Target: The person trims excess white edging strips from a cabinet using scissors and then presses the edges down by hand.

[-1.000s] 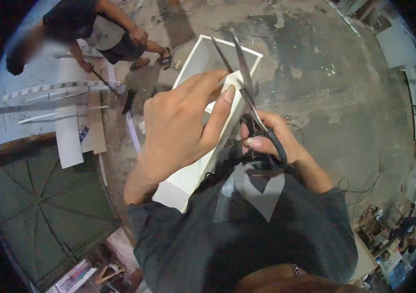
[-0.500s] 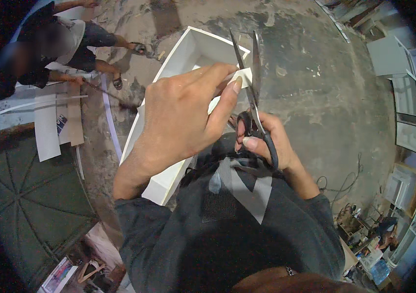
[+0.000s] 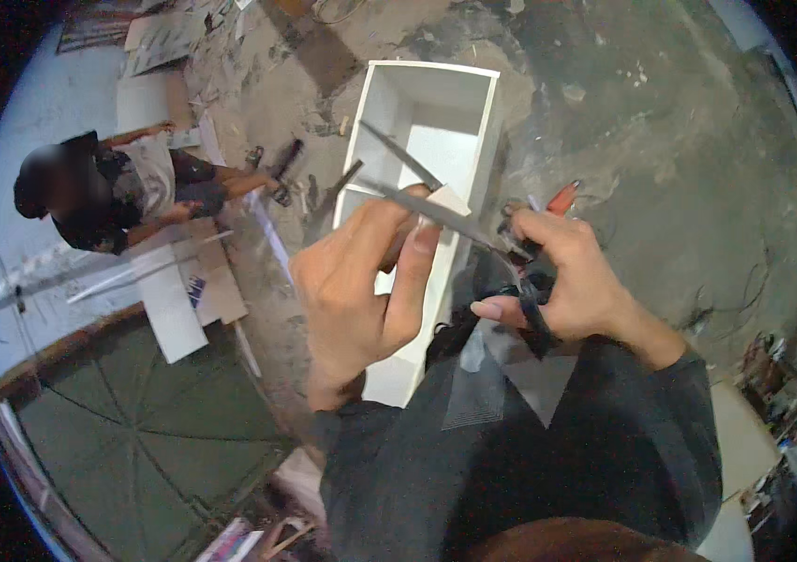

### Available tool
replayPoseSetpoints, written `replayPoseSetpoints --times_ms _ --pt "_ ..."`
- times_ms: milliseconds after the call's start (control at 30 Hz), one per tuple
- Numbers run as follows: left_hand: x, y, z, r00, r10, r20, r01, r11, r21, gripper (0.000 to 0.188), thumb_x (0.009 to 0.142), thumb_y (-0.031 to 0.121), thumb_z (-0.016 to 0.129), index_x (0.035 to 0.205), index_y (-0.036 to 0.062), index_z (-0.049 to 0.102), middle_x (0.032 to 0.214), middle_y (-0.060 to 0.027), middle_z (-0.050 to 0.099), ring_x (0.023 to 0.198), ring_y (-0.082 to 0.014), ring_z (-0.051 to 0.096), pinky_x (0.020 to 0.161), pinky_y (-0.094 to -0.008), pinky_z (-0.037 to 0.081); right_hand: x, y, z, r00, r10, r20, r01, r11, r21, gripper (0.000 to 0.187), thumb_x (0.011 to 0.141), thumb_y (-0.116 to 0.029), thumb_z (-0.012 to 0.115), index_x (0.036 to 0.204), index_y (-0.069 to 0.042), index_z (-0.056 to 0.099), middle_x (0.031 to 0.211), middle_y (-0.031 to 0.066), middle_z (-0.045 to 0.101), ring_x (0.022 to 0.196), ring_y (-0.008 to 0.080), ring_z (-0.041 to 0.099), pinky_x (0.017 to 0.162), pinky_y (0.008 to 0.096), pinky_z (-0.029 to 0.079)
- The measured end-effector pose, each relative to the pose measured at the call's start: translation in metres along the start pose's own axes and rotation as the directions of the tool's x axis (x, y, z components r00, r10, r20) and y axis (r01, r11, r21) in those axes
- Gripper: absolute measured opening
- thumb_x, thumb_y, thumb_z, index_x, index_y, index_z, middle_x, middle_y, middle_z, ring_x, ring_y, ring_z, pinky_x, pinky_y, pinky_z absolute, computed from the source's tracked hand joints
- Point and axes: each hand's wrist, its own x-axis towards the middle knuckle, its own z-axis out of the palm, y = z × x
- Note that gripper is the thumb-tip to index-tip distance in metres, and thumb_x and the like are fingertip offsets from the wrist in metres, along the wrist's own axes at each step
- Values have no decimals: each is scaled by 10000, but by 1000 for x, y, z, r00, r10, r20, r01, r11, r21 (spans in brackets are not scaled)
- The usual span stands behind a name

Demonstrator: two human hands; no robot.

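My left hand [image 3: 347, 286] pinches a small white piece [image 3: 452, 199], flat and stiff-looking, between thumb and fingers. In my right hand [image 3: 581, 276] is a pair of scissors [image 3: 483, 236] with dark handles, my thumb and fingers at the loops. Its two blades are spread and point to the upper left, crossing close beside the white piece; whether they touch it I cannot tell. Beneath both hands stands a long white open box [image 3: 490, 122] with a divider inside. Just beyond my right fingers shows an orange-red object [image 3: 564, 199], its kind unclear.
At the left a person [image 3: 127, 192] in dark clothes sits low near white and brown boards [image 3: 169, 300]. A dark green ribbed panel [image 3: 127, 421] lies at lower left. Thin cable [image 3: 745, 295] trails over the stained concrete floor at right, with clutter [image 3: 782, 421] lower down.
The scissors have swung from pointing up to pointing upper left, across the white piece. My view has turned, so the box looks more upright. The other person's arm has drawn in.
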Motion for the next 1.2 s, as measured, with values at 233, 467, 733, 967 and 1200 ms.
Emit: replayPoseSetpoints --times_ms 233,467,733,967,1200 --pt "-11 -2 16 994 21 -108 -30 996 -90 209 847 69 645 1013 -57 648 608 -50 533 445 -87 449 437 -231 307 -9 -1 -9 993 -98 -68 94 994 -56 516 615 -373 868 812 -19 549 660 103 540 619 301 538 575 390 412" --pt "-19 8 14 994 -74 -85 67 994 -85 282 870 161 627 1008 -84 645 707 -66 604 591 -88 490 531 -217 343 -15 -8 -15 993 -100 -64 95 993 -76 422 622 -278 845 779 -29 542 662 99 522 593 301 506 567 370 390" --pt "-14 2 25 973 41 -227 -87 977 -194 239 831 120 676 973 -71 662 628 -63 570 479 -95 429 457 -234 287 -18 -8 -16 996 -75 -52 72 996 -60 330 587 -152 771 780 -31 532 678 105 528 614 313 509 578 379 382" --pt "-11 3 23 969 89 -232 -134 974 -184 220 832 110 681 971 -61 673 587 -72 572 434 -80 409 416 -234 265 -18 -6 -14 990 -106 -97 101 993 -59 267 570 -84 747 727 -33 537 606 80 472 584 255 450 526 345 358" --pt "-8 3 25 972 89 -217 -128 976 -175 234 825 86 666 1016 -48 681 603 -60 581 437 -83 424 427 -229 294 -17 -1 -13 983 -130 -129 119 989 -88 269 567 -61 749 721 -38 528 594 67 472 553 243 429 511 339 338"
